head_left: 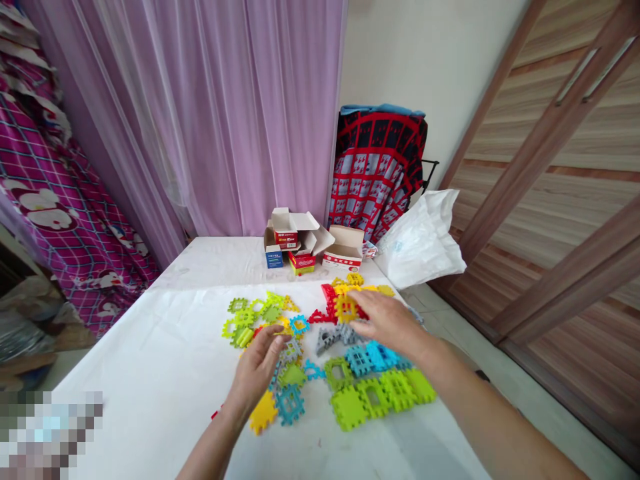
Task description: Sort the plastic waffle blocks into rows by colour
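Note:
Several colourful plastic interlocking tiles lie on a white table [150, 373]. My left hand [257, 368] hovers with fingers apart over a yellow tile [263, 413] and a teal tile [291, 403]. My right hand [385, 320] reaches forward, its fingertips on a yellow tile [346, 308] beside a red and yellow built piece [334, 295]. A joined row of green tiles [380, 395] and blue tiles [373, 357] lies under my right forearm. A grey piece [330, 337] sits between the hands. Loose green tiles [247, 317] lie to the left.
Several small open cardboard boxes [300, 247] stand at the table's far edge. A white plastic bag [423, 243] hangs off the right corner. Behind are a red patterned cloth over a chair [377, 170], purple curtains [200, 120] and wooden sliding doors [560, 173].

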Available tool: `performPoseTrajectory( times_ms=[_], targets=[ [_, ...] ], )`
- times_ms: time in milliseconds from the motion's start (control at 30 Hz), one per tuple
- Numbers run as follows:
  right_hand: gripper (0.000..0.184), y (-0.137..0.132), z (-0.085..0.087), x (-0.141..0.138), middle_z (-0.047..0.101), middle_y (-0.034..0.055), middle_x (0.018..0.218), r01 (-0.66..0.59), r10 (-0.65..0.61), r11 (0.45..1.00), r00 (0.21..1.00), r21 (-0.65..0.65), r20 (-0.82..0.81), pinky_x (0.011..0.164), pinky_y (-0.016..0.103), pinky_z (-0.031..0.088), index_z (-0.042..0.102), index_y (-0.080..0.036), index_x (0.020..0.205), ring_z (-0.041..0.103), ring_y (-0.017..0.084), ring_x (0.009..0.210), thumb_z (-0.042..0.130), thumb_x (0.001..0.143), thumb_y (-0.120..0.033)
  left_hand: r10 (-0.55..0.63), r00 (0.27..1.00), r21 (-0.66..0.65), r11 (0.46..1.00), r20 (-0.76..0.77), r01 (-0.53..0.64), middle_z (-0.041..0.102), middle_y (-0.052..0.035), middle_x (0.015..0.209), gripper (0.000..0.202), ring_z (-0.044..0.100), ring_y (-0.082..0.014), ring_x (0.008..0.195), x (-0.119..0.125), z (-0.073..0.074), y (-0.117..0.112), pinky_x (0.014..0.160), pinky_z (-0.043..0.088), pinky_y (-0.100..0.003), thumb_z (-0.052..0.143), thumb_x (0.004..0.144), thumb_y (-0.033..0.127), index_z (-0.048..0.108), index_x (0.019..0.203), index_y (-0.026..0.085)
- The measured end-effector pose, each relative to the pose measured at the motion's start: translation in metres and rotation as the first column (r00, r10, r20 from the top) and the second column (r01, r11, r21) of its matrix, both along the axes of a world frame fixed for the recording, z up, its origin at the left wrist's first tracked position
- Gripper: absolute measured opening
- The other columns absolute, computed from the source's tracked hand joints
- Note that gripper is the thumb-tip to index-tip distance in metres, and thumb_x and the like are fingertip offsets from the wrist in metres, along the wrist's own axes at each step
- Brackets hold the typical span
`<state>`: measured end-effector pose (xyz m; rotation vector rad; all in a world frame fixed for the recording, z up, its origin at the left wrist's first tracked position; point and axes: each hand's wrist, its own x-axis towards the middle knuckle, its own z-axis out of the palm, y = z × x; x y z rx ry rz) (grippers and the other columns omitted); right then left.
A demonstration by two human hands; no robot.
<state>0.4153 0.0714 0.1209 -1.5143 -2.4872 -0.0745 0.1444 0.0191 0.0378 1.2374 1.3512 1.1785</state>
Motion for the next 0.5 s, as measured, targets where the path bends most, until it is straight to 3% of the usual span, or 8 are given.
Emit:
performPoseTrajectory(
  times_ms=[67, 167, 267, 333, 500],
  targets=[
    [0.049, 0.041, 0.001, 0.037, 0.064, 0.0103, 0.118, 0.082, -0.083, 0.996, 0.996, 0.018, 0.043, 0.091, 0.034, 0.044, 0.055, -0.020, 0.124, 0.059, 0.025, 0.107, 0.061, 0.077, -0.030, 0.178, 0.967, 0.098, 0.982, -0.182, -0.162, 0.074, -0.0086, 0.098, 0.050, 0.069, -0.0248, 0.094, -0.036, -0.013, 0.012, 0.084, 0.051, -0.036, 0.056, 0.074, 0.064, 0.059, 0.103, 0.023],
    [0.049, 0.098, -0.009, 0.081, 0.066, 0.0107, 0.116, 0.156, -0.146, 0.986, 0.979, -0.059, 0.139, 0.090, 0.033, 0.044, 0.057, -0.019, 0.125, 0.061, 0.025, 0.105, 0.061, 0.076, -0.028, 0.373, 0.837, 0.097, 0.925, -0.400, -0.367, 0.075, -0.0066, 0.098, 0.051, 0.070, -0.0263, 0.091, -0.088, -0.039, 0.019, 0.083, 0.052, -0.039, 0.051, 0.074, 0.064, 0.057, 0.107, 0.026],
    [0.052, 0.138, -0.026, 0.097, 0.065, 0.0106, 0.118, 0.170, -0.149, 0.979, 0.974, -0.116, 0.170, 0.092, 0.033, 0.044, 0.058, -0.019, 0.124, 0.061, 0.026, 0.107, 0.063, 0.073, -0.023, 0.515, 0.768, 0.126, 0.852, -0.381, -0.508, 0.075, -0.0068, 0.096, 0.054, 0.069, -0.0268, 0.095, -0.117, -0.059, 0.018, 0.081, 0.055, -0.038, 0.047, 0.074, 0.064, 0.056, 0.110, 0.024],
    [0.053, 0.157, -0.036, 0.095, 0.065, 0.0103, 0.121, 0.160, -0.137, 0.978, 0.976, -0.133, 0.168, 0.095, 0.033, 0.043, 0.059, -0.020, 0.124, 0.060, 0.026, 0.110, 0.065, 0.071, -0.020, 0.529, 0.777, 0.104, 0.843, -0.341, -0.528, 0.075, -0.0069, 0.097, 0.055, 0.070, -0.0265, 0.094, -0.123, -0.065, 0.018, 0.079, 0.056, -0.038, 0.046, 0.074, 0.063, 0.055, 0.111, 0.024],
    [0.053, 0.192, -0.055, 0.081, 0.066, 0.0113, 0.121, 0.133, -0.102, 0.972, 0.981, -0.194, 0.163, 0.097, 0.039, 0.044, 0.063, -0.022, 0.119, 0.060, 0.028, 0.112, 0.068, 0.068, -0.013, 0.454, 0.782, 0.034, 0.873, -0.427, -0.487, 0.077, -0.0011, 0.091, 0.050, 0.070, -0.0280, 0.093, -0.131, -0.075, 0.021, 0.079, 0.057, -0.039, 0.056, 0.068, 0.062, 0.060, 0.105, 0.028]
  ],
)
